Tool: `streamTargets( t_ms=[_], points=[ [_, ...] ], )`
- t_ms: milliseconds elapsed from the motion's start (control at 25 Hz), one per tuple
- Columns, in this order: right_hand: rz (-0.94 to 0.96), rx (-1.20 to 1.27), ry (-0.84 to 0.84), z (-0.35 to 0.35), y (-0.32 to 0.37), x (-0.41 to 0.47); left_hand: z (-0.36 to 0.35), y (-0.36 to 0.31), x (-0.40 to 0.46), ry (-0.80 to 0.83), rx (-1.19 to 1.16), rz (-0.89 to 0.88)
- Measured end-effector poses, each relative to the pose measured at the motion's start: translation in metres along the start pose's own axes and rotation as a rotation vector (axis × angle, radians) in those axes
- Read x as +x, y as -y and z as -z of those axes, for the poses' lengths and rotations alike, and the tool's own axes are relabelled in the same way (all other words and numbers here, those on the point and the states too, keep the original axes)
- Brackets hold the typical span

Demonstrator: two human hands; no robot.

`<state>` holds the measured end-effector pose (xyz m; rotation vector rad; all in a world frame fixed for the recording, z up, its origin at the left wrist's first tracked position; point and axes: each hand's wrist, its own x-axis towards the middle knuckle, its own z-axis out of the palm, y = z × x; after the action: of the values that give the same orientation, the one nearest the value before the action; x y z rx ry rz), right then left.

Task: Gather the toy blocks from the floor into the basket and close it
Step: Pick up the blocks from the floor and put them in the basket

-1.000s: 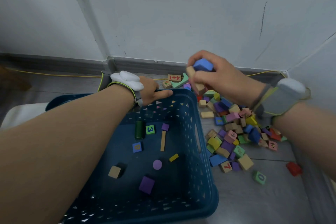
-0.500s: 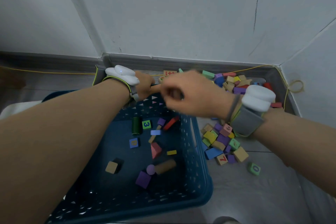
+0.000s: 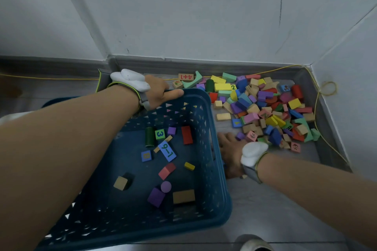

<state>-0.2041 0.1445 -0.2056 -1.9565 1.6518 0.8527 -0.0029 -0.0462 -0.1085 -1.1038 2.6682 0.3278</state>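
The dark blue plastic basket (image 3: pixel 216 169) stands on the floor at centre left. Several blocks lie inside it, among them a red block (image 3: pixel 186 134), a blue "9-1" tile (image 3: pixel 167 151) and a plain wooden block (image 3: pixel 183 196). My left hand (image 3: pixel 161 93) grips the basket's far rim, thumb along the edge. A big pile of coloured toy blocks (image 3: pixel 263 108) covers the floor in the corner to the right. My right hand (image 3: pixel 230 149) is low on the floor between the basket's right wall and the pile, back up. Its fingertips and whatever lies under it are hidden.
White walls and a grey skirting close the corner behind and right of the pile. A thin yellow cord (image 3: pixel 324 89) runs along the skirting and loops at the right. A shoe tip (image 3: pixel 253 243) shows at the bottom edge. A white slab (image 3: pixel 8 116) peeks out left of the basket.
My right hand let blocks fall into the basket, then swung right and down to the floor beside it. More blocks lie in the basket. My left hand stayed on the rim.
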Motion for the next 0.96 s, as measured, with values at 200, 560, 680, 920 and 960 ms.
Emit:
streamTargets(
  t_ms=[200,560,680,920,960],
  points=[
    [-0.017,-0.112,-0.089,-0.002,0.021,0.007,-0.002,0.004,0.001,0.005,0.028,-0.002],
    [-0.026,0.007,-0.049,0.035,0.016,-0.007,-0.004,0.004,0.002,0.005,-0.007,0.016],
    [-0.044,-0.108,0.005,0.031,0.016,-0.005,-0.005,0.003,0.002,0.001,-0.030,0.019],
    [-0.191,-0.011,0.001,0.007,0.019,0.013,-0.004,0.005,0.002,-0.007,-0.028,0.002],
    [-0.208,-0.011,-0.004,0.002,0.020,0.016,-0.003,0.005,0.002,-0.002,-0.022,-0.001]
  ],
)
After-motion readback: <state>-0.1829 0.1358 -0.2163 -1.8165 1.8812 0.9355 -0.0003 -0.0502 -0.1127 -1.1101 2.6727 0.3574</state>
